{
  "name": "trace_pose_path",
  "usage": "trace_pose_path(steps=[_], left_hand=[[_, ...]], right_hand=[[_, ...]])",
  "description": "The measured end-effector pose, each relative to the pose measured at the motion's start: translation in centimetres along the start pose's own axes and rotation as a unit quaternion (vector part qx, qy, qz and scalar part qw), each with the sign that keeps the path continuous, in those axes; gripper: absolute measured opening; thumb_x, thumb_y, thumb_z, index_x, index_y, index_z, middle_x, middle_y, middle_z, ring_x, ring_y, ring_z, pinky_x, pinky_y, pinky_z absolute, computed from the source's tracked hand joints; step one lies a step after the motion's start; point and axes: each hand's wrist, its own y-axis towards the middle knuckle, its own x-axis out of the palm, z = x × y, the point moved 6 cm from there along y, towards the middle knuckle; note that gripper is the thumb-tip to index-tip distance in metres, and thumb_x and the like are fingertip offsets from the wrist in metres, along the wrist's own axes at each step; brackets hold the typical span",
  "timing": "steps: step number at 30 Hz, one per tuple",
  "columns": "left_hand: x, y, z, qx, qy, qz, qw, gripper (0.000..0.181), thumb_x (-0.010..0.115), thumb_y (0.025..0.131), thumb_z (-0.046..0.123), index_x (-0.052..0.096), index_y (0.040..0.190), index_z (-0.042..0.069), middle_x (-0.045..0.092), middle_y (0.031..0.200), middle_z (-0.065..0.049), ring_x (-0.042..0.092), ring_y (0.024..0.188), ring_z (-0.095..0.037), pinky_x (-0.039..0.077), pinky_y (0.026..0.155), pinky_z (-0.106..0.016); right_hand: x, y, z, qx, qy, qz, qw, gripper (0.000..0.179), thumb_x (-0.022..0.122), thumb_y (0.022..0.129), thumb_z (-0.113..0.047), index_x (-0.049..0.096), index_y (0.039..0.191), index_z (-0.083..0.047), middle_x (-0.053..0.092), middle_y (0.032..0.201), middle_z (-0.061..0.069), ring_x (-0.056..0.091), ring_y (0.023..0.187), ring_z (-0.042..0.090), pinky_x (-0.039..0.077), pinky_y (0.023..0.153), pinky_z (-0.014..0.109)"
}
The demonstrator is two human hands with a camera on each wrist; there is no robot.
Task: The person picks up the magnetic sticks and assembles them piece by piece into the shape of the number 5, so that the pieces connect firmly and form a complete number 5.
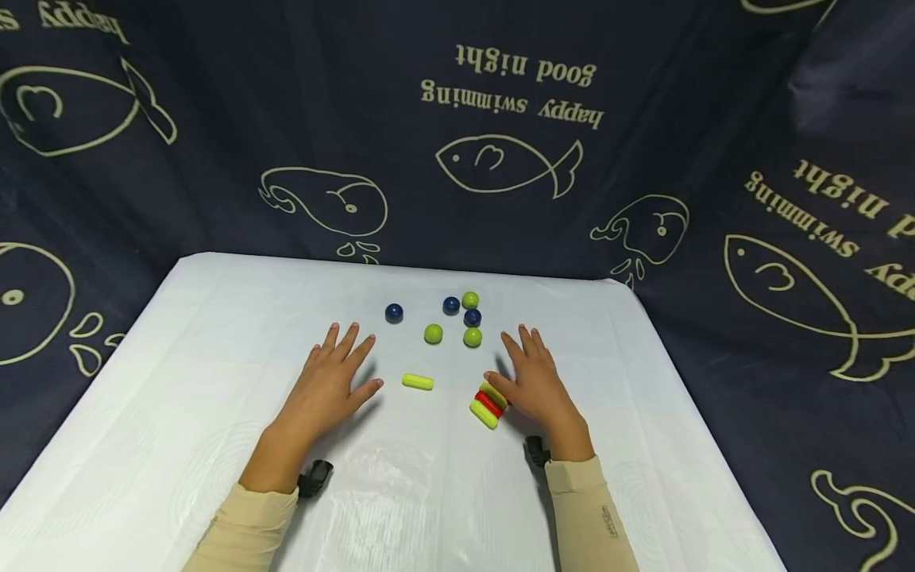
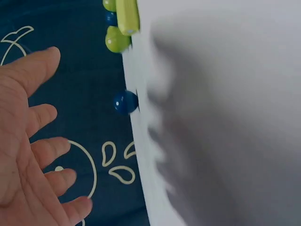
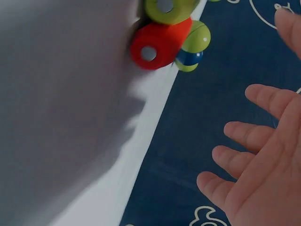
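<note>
My left hand point(image 1: 332, 385) hovers over the white table with fingers spread, holding nothing. Just right of its thumb lies a yellow-green stick point(image 1: 418, 382). My right hand point(image 1: 532, 381) is also spread, its thumb overlapping the upper end of a small group of sticks in the head view. That group has a red stick point(image 1: 489, 403) between a yellow-green stick point(image 1: 484, 414) and another, partly covered one point(image 1: 493, 393). In the right wrist view, the red stick point(image 3: 157, 44) has a pale round spot on its end, and the palm faces it from some distance.
Beyond the hands lie three dark blue balls, one point(image 1: 394, 313) off to the left, and three green balls, one point(image 1: 433, 334) nearer the middle. The white table point(image 1: 400, 508) ends at a dark curtain point(image 1: 314, 103) printed with fish and whales.
</note>
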Motion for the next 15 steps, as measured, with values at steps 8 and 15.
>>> trace_pose_path(steps=[8,15], left_hand=[[1.9,0.9,0.9,0.022,-0.083,-0.027,0.9959,0.07,0.072,0.091,0.035,0.046,0.148,0.005,0.038,0.152,-0.023,0.029,0.141,-0.047,0.028,0.11,-0.059],[3.7,2.1,2.3,0.022,-0.271,-0.045,0.9613,0.056,0.071,0.093,0.027,0.055,0.139,0.002,0.051,0.143,-0.017,0.043,0.135,-0.036,0.036,0.107,-0.053]], right_hand=[[0.1,1.4,0.2,0.004,0.091,-0.012,0.9957,0.069,0.067,0.095,-0.037,0.04,0.152,-0.008,0.026,0.159,0.02,0.025,0.145,0.04,0.027,0.111,0.058],[0.2,2.8,0.3,0.026,0.132,-0.033,0.9903,0.064,0.063,0.096,-0.041,0.044,0.15,-0.011,0.033,0.157,0.013,0.03,0.143,0.034,0.026,0.113,0.055]])
